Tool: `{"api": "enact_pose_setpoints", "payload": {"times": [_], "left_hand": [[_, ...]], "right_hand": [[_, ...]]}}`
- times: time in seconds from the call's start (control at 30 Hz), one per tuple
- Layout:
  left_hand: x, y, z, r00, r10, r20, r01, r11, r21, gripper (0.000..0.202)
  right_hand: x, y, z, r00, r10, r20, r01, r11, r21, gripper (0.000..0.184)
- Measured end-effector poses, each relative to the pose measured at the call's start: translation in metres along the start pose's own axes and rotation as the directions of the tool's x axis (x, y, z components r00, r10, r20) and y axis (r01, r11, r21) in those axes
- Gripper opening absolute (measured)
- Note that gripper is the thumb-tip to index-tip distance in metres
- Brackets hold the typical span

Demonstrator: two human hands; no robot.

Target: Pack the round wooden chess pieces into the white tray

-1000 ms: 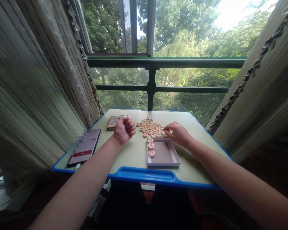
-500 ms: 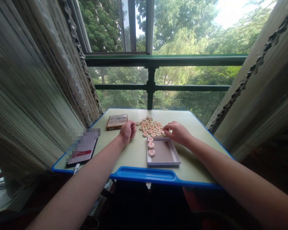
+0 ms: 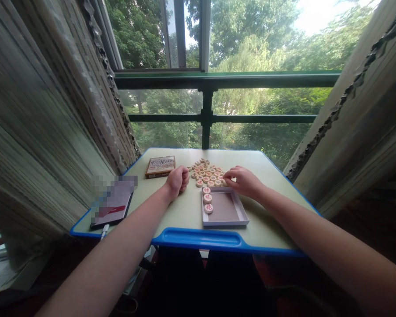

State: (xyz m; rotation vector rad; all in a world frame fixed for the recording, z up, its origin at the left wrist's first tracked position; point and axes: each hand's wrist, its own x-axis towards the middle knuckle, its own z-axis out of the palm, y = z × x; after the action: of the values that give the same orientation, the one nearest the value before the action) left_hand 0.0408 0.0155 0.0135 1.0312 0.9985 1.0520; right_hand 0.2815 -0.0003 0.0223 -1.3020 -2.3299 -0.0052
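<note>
Many round pieces (image 3: 205,175), flat discs with red or dark characters, lie in a loose heap mid-table, just beyond the far wall of a shallow tray (image 3: 225,224). Being round, they show no long axis; the faces I can read point up. Three more pieces (image 3: 207,198) line the tray's left wall, front to back, red characters uppermost.

Right hand (image 3: 244,179) at the heap's near right edge, by the tray's far right corner. Thumb and forefinger drawn close, tips leftward; one piece (image 3: 225,182) partly hidden under them. Cannot tell whether they pinch it or only touch it. Heap spreads left and away from these fingertips; tray sits toward the person, below and left. For that edge piece the right hand is clearly nearer.

Left hand (image 3: 178,179) curled into a fist, just left of the heap, a lone disc peeping out beside the knuckles. Contents, if any, hidden.

Farther out: a flat printed box (image 3: 160,166) beyond and left of the fist; a phone (image 3: 117,207), partly blurred, at the table's left side, white cable (image 3: 104,231) at its near end. Blue rim (image 3: 201,237) edges the pale table (image 3: 181,213).
</note>
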Motion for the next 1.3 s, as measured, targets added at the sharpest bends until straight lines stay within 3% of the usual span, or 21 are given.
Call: {"api": "enact_pose_setpoints", "payload": {"times": [0.37, 0.5, 0.6, 0.7, 0.8, 0.87, 0.93, 1.1, 1.3], "left_hand": [[-0.001, -0.001, 0.002, 1.000, 0.007, -0.006, -0.006, 0.997, 0.071, 0.030], [0.000, -0.004, 0.004, 0.998, 0.070, -0.003, -0.067, 0.960, 0.272, 0.028], [-0.001, -0.008, 0.006, 0.985, 0.173, 0.004, -0.151, 0.848, 0.507, 0.030], [-0.005, -0.011, 0.008, 0.957, 0.285, 0.059, -0.257, 0.729, 0.635, 0.033], [-0.011, -0.011, 0.009, 0.908, 0.357, 0.218, -0.364, 0.420, 0.831, 0.035], [-0.013, -0.011, 0.010, 0.896, 0.345, 0.280, -0.371, 0.234, 0.899, 0.036], [-0.014, -0.010, 0.011, 0.903, 0.329, 0.277, -0.349, 0.182, 0.919, 0.038], [-0.014, -0.009, 0.011, 0.906, 0.327, 0.267, -0.329, 0.148, 0.933, 0.039], [-0.014, -0.009, 0.010, 0.905, 0.389, 0.172, -0.223, 0.088, 0.971, 0.033]], "right_hand": [[-0.001, 0.002, 0.001, 1.000, -0.005, -0.009, 0.005, 1.000, -0.019, 0.016], [-0.001, 0.001, 0.000, 1.000, 0.005, -0.015, -0.006, 0.999, -0.038, 0.017], [-0.001, 0.000, 0.000, 1.000, -0.003, -0.005, 0.003, 0.999, -0.044, 0.018], [-0.001, 0.000, -0.001, 1.000, -0.009, -0.007, 0.009, 0.999, -0.045, 0.018], [-0.001, 0.000, -0.002, 1.000, 0.008, -0.021, -0.009, 0.999, -0.054, 0.017], [-0.002, 0.000, -0.002, 0.999, 0.020, -0.028, -0.021, 0.998, -0.058, 0.017], [-0.002, 0.000, -0.002, 1.000, 0.025, -0.015, -0.026, 0.997, -0.066, 0.017], [-0.001, 0.000, -0.002, 0.999, 0.047, 0.026, -0.044, 0.995, -0.088, 0.018], [0.001, 0.004, -0.002, 0.971, 0.238, -0.015, -0.238, 0.962, -0.133, 0.023]]}}
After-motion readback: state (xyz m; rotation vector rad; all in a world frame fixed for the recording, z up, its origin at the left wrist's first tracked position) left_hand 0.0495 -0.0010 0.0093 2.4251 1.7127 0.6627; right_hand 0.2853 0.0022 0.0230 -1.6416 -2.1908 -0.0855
